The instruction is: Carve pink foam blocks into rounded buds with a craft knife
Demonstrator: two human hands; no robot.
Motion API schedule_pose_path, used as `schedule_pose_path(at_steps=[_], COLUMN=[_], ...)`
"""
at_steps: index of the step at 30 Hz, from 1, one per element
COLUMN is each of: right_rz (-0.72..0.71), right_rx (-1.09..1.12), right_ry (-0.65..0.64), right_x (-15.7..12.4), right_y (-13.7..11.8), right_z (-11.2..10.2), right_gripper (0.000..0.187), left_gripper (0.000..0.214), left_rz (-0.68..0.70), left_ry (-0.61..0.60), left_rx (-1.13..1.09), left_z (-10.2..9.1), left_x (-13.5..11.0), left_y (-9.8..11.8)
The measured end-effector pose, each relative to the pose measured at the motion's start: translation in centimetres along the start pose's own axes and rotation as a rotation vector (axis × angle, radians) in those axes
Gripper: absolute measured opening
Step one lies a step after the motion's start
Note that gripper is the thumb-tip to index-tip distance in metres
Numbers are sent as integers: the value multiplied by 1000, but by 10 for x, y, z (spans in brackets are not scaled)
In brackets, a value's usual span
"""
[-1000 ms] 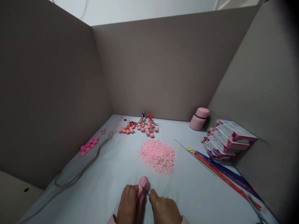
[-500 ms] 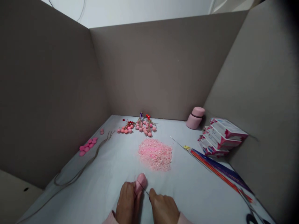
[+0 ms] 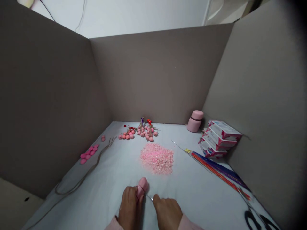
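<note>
My left hand (image 3: 129, 204) is closed around a smooth, rounded pink lump (image 3: 143, 185), whose domed end sticks out past the fingers. A groove runs across the lump. To its right, my right hand (image 3: 167, 210) grips a thin metal-bladed tool (image 3: 150, 198), its handle hidden in the fist. The blade points up and left, its tip at the lump's right side; whether it touches cannot be made out. Just beyond both hands lies a heap of pink crumbs (image 3: 157, 159) on the white tabletop (image 3: 115, 179).
Pink balls tied in bunches (image 3: 146, 131) lie at the back. Pink discs (image 3: 89, 154) and long twine (image 3: 90, 169) are on the left. A pink flask (image 3: 195, 121), stacked boxes (image 3: 219, 139), coloured strips (image 3: 216, 171) and scissors (image 3: 254, 215) sit right. Grey panels (image 3: 153, 80) enclose the table.
The blade has drawn back from across the lump's groove to its lower right side. My left hand still holds the lump. The view has shifted slightly.
</note>
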State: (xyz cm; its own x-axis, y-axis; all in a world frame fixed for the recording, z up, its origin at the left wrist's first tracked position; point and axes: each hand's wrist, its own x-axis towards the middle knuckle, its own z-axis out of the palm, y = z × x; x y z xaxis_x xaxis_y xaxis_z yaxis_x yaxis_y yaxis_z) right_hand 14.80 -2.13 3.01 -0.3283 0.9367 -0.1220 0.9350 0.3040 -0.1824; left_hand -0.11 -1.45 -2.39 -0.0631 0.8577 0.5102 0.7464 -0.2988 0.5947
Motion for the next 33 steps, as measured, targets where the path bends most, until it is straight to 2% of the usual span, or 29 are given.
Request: schedule_pose_path(at_steps=[3,6,9,14,18,21,28,33], right_rz=[-2,-31,-97,-157,-230,-261,-319,-255], right_rx=[-32,-75,-36,39,21,8,-8,-146], right_ry=[0,53,163,291,334,385,381,361], right_x=[-1,0,4,14,16,16,18,17], right_y=[3,8,11,11,10,14,16,9], right_z=[2,5,12,32,40,41,41,41], right_gripper=[19,13,18,39,32,32,40,41], left_gripper=[23,17,14,22,31,30,26,25], left_rz=[24,47,43,10,-21,-24,-39,-29], left_ry=[3,7,12,27,24,4,15,5], left_rx=[-32,-70,-85,-58,-57,-64,-14,13], left_z=[-2,-3,-2,1,2,1,-1,-1], left_x=[1,2,0,-3,-3,-3,-3,-4], left_y=[-2,-3,-4,-8,-9,-8,-2,1])
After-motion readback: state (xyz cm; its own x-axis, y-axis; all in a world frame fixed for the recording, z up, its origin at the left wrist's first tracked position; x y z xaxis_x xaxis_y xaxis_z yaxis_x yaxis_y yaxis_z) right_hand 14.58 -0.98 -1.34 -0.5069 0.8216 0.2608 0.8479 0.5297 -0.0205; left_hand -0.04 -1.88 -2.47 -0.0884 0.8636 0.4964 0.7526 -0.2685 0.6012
